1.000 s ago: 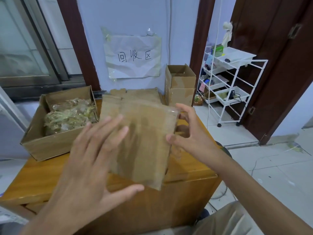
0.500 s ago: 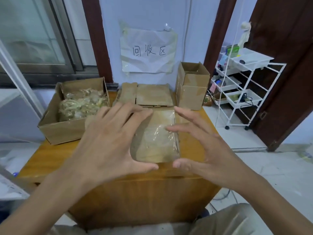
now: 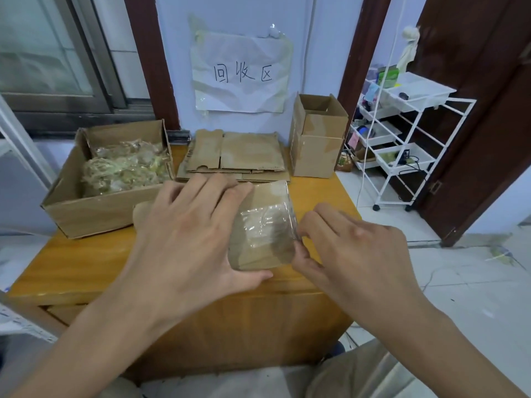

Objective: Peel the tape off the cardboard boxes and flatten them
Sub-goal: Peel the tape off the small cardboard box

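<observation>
the wooden worktop (image 3: 86, 262) fills the middle of the view, standing against a pale wall that carries a taped paper sign (image 3: 240, 73). at its back left sits an open cardboard box (image 3: 97, 208) holding a heap of crumpled clear tape (image 3: 126, 168). at the back centre lies a stack of flattened cardboard (image 3: 238, 153), and just right of that stack an upright small box (image 3: 317, 139) stands with its top flaps open. off the worktop to the right is a white wire rack (image 3: 408, 133) beside a dark door.

near the front edge lies the flattened box (image 3: 267, 202) being worked on, its nearer half covered by wrinkled clear tape (image 3: 264, 228). the left hand (image 3: 189, 234) lies spread over the box's left part, fingers straight and pressing it flat, thumb running along the near edge. the right hand (image 3: 353, 248) sits just right of the box, touching its right edge, with thumb and forefinger pinched at the border of the taped area; whether they actually have hold of the tape's rim cannot be told. the other fingers curl loosely.
</observation>
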Tool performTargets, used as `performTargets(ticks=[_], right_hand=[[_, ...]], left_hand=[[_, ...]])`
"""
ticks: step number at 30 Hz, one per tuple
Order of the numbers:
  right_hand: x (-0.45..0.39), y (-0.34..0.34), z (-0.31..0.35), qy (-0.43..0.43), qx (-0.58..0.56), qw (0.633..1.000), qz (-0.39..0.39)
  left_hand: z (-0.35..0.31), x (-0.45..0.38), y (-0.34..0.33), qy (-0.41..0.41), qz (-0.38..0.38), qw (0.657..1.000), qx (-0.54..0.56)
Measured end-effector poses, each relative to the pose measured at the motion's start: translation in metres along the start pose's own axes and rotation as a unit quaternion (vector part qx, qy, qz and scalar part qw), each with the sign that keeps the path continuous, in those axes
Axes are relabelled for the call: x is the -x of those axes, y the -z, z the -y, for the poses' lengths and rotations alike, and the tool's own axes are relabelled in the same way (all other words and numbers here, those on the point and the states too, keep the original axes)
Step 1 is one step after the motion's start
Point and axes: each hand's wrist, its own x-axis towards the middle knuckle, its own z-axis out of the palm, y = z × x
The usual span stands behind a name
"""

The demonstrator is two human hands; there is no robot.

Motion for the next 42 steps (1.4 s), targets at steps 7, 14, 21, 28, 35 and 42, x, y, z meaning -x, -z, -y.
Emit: performTargets(ticks=[7, 14, 21, 28, 35, 42], right_hand=[[0.005, -0.015, 0.002, -0.038, -0.039, 0.996, -0.068], [0.008, -0.010, 0.014, -0.312, -0.457, 0.833, -0.030], [-0.004, -0.010, -0.016, -0.032, -0.166, 0.982, 0.086], [-0.025, 0.000, -0.036, 0.107, -0.139, 0.973, 0.149], [0.004, -0.022, -0.030, -0.123, -0.539, 0.828, 0.097], [0.001, -0.020, -0.025, -0.123, -0.484, 0.861, 0.094]], left_hand=[[-0.004, 0.000, -0.003, 0.018, -0.001, 1.000, 0.001], [-0.004, 0.002, -0.006, 0.039, -0.004, 0.999, 0.034], [-0.009, 0.005, -0.007, 0.030, 0.002, 0.999, 0.021], [-0.014, 0.004, -0.005, 0.006, 0.006, 1.000, 0.021], [-0.008, 0.005, -0.006, 0.035, 0.023, 0.996, 0.078], [-0.011, 0.009, -0.006, 0.039, 0.015, 0.996, 0.082]])
